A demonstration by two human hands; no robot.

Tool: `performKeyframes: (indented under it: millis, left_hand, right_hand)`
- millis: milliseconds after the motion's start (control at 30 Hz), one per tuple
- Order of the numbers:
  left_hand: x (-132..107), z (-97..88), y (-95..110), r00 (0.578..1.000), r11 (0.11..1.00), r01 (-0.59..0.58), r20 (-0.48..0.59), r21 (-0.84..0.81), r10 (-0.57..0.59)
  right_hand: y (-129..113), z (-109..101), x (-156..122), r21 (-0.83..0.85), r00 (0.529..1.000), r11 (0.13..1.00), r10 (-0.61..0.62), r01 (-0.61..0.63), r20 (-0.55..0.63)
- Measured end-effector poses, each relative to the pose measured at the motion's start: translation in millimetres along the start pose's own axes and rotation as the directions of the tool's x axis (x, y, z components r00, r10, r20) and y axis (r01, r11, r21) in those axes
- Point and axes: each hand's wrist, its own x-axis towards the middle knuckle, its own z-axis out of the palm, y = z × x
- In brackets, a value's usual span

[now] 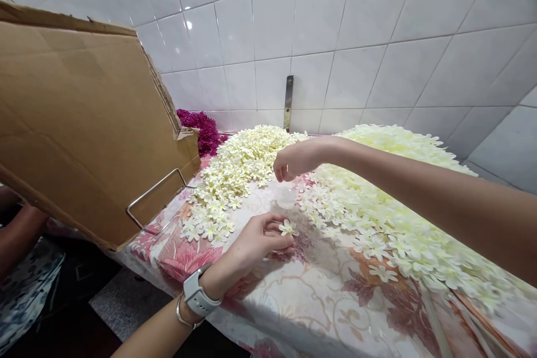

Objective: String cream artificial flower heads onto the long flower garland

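My left hand point(260, 239), with a white watch and a bangle on its wrist, pinches a small white artificial-looking flower point(288, 227) between thumb and fingers. The flower's petals face up. Above a small clear cup point(286, 198) hangs my right hand point(301, 158), its fingers closed and pointing down towards the rim. What they hold, if anything, is hidden. A heap of small cream-white flowers point(235, 165) lies behind and to the left of the cup. Larger pale yellow-white flowers point(390, 207) spread out under and beyond my right forearm.
A floral tablecloth point(310, 296) covers the table against a tiled wall point(272, 22). On the left stands a large cardboard sheet point(79, 117) near a metal wire frame point(157, 193). Purple flowers point(203, 130) lie behind it. Another person's arm point(19, 235) shows at the left edge.
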Motion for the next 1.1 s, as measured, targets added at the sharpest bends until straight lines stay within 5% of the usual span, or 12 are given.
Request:
performKeyframes:
  millis: [267,367,500,667,767,1000,1100]
  left_hand:
    - [7,7.0,21,0.984,0.961,0.103,0.169,-0.257,-0.061]
    - [12,22.9,31,0.977,0.962,0.103,0.207,-0.251,-0.051]
    - [24,46.2,38,0.971,0.968,-0.001,0.230,-0.250,0.061]
    - [42,64.6,33,0.988,0.961,-0.060,0.121,-0.269,0.096]
    - [47,67.3,26,0.981,0.979,-0.111,0.139,-0.170,0.136]
    - [42,61.7,17,0.943,0.968,-0.232,0.265,0.092,0.201]
    - [43,60.1,13,0.939,0.948,-0.286,0.238,0.142,0.247]
  right_hand:
    - [1,101,-72,0.013,0.931,1.000,-0.010,0.016,-0.366]
    - [18,122,-81,0.112,0.837,0.994,0.048,0.017,-0.546]
    - [35,124,-90,0.277,0.707,0.955,0.124,0.106,-0.696]
    - [49,129,-97,0.147,0.519,0.971,0.029,0.188,-0.854]
    - [54,132,-99,0.119,0.516,0.965,-0.021,0.235,-0.856]
    - [57,137,-103,0.080,0.603,0.980,-0.046,0.181,-0.796]
    - [53,146,-101,0.114,0.636,0.974,-0.038,0.196,-0.771]
